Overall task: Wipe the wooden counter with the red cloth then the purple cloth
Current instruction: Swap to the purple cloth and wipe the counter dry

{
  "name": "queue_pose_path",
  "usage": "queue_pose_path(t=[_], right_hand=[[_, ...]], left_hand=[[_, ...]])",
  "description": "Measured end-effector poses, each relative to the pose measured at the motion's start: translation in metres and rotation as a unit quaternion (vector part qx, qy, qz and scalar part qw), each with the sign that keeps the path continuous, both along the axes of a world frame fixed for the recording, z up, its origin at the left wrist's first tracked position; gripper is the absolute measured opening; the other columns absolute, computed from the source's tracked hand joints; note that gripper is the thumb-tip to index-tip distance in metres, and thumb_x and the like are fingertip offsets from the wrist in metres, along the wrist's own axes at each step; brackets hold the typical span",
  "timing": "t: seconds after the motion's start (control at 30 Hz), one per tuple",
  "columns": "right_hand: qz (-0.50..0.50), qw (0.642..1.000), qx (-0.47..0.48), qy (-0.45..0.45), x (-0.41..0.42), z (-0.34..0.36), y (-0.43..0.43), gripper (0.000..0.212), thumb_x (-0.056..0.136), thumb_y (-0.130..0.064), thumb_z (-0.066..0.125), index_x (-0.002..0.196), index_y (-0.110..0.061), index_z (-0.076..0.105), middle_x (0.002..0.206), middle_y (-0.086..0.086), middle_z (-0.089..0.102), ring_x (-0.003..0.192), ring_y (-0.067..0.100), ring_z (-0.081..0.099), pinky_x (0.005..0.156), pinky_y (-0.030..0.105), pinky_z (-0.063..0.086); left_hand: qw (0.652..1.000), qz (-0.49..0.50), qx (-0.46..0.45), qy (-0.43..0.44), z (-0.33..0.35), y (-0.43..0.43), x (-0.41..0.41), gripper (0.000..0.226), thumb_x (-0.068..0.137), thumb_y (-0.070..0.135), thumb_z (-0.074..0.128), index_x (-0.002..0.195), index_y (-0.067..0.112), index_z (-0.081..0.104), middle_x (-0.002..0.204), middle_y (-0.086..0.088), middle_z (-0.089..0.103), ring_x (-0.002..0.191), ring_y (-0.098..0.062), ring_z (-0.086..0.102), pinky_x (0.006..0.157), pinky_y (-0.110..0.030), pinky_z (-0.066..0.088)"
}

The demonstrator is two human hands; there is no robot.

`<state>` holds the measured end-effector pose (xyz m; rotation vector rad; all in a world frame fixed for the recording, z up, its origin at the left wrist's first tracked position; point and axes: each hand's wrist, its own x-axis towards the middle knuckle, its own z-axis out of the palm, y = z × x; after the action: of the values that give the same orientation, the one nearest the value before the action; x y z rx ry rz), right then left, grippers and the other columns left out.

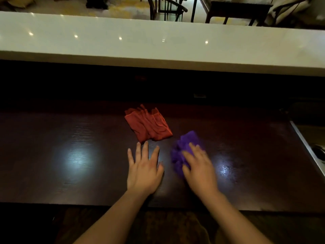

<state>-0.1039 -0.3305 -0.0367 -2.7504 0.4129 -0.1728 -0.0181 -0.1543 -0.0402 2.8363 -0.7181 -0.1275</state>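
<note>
The dark wooden counter (79, 155) stretches across the view in front of me. A red cloth (148, 124) lies rumpled and flat at its middle, untouched. Just below it my left hand (143, 169) rests palm down on the wood with fingers spread, holding nothing. To the right, a bunched purple cloth (181, 152) sits on the counter under my right hand (198, 168), which presses down on it with the fingers over the fabric. The right hand and purple cloth look blurred.
A raised white ledge (158, 46) runs along the far side of the counter, with a dark recess beneath it. A pale edge and a dim sink-like area (311, 150) lie at the right end. Chairs and a table (237, 9) stand beyond.
</note>
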Motion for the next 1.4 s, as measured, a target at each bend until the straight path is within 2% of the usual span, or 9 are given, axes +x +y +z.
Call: queue_pose_path(t=[0.13,0.23,0.4,0.67,0.8,0.93,1.03,1.2,1.4], right_hand=[[0.096,0.995,-0.004,-0.004,-0.043,-0.014,0.019,0.053,0.078,-0.038,0.055,0.13,-0.032,0.051,0.149,0.006,0.044,0.138,0.026,0.039,0.117,0.04,0.026],[0.041,0.999,-0.009,-0.02,0.007,-0.009,-0.004,0.051,0.081,-0.039,0.06,0.13,-0.022,0.058,0.145,0.014,0.048,0.135,0.033,0.044,0.114,0.044,0.033],[-0.018,1.0,0.01,0.02,0.091,0.007,-0.026,0.057,0.09,-0.04,0.054,0.144,-0.024,0.041,0.159,0.009,0.026,0.147,0.028,0.018,0.121,0.038,0.012],[0.158,0.987,0.011,-0.008,0.02,-0.004,-0.044,0.053,0.074,-0.027,0.059,0.127,-0.022,0.06,0.142,0.009,0.052,0.133,0.029,0.048,0.113,0.045,0.032],[0.045,0.999,-0.004,0.02,0.118,0.009,-0.063,0.056,0.085,-0.025,0.059,0.14,-0.023,0.046,0.153,0.007,0.038,0.143,0.027,0.03,0.119,0.039,0.019],[0.181,0.981,-0.001,0.064,0.165,0.011,-0.06,0.066,0.088,-0.021,0.051,0.149,-0.033,0.028,0.16,-0.002,0.024,0.148,0.022,0.014,0.121,0.039,0.007],[0.219,0.973,0.023,0.066,0.142,0.013,-0.09,0.069,0.084,-0.013,0.055,0.147,-0.031,0.034,0.155,0.0,0.035,0.147,0.017,0.021,0.12,0.035,0.01],[0.055,0.997,0.045,0.035,0.113,0.021,-0.081,0.064,0.082,-0.01,0.058,0.143,-0.024,0.043,0.15,0.003,0.043,0.143,0.021,0.03,0.118,0.033,0.014],[0.163,0.985,0.048,0.002,0.011,0.007,0.015,0.056,0.08,-0.035,0.05,0.136,-0.03,0.049,0.145,-0.003,0.051,0.138,0.021,0.04,0.118,0.04,0.024]], left_hand=[[1.0,0.003,0.01,-0.019,-0.005,-0.001,0.0,0.059,0.09,0.048,0.033,0.144,0.026,0.042,0.153,-0.017,0.037,0.146,-0.038,0.021,0.116,-0.062,0.014],[1.0,-0.002,0.013,-0.027,-0.005,-0.002,-0.001,0.058,0.09,0.047,0.035,0.142,0.025,0.044,0.152,-0.017,0.039,0.144,-0.038,0.025,0.115,-0.063,0.018],[1.0,0.006,0.007,-0.025,-0.003,-0.003,-0.001,0.06,0.089,0.048,0.032,0.144,0.027,0.043,0.155,-0.015,0.036,0.146,-0.035,0.021,0.117,-0.061,0.013],[1.0,0.009,-0.008,-0.023,-0.002,-0.002,-0.001,0.058,0.09,0.047,0.033,0.144,0.028,0.042,0.156,-0.013,0.034,0.147,-0.033,0.018,0.118,-0.059,0.011],[1.0,0.01,-0.007,-0.022,-0.003,-0.003,-0.001,0.056,0.091,0.047,0.035,0.144,0.029,0.042,0.156,-0.013,0.035,0.147,-0.033,0.02,0.118,-0.059,0.013],[0.999,0.012,-0.008,-0.029,-0.006,-0.002,0.0,0.054,0.09,0.044,0.038,0.142,0.029,0.044,0.154,-0.014,0.038,0.145,-0.034,0.024,0.116,-0.061,0.017],[0.999,0.008,-0.014,-0.029,-0.008,-0.001,-0.001,0.053,0.091,0.044,0.04,0.142,0.03,0.043,0.154,-0.013,0.038,0.146,-0.033,0.023,0.116,-0.061,0.018],[0.999,0.011,-0.015,-0.034,-0.01,-0.002,0.0,0.054,0.09,0.045,0.04,0.141,0.03,0.044,0.152,-0.013,0.04,0.145,-0.034,0.024,0.116,-0.061,0.019],[0.999,0.008,-0.005,-0.032,-0.007,-0.001,0.0,0.058,0.085,0.044,0.04,0.14,0.025,0.048,0.152,-0.015,0.04,0.143,-0.036,0.028,0.115,-0.062,0.021]])
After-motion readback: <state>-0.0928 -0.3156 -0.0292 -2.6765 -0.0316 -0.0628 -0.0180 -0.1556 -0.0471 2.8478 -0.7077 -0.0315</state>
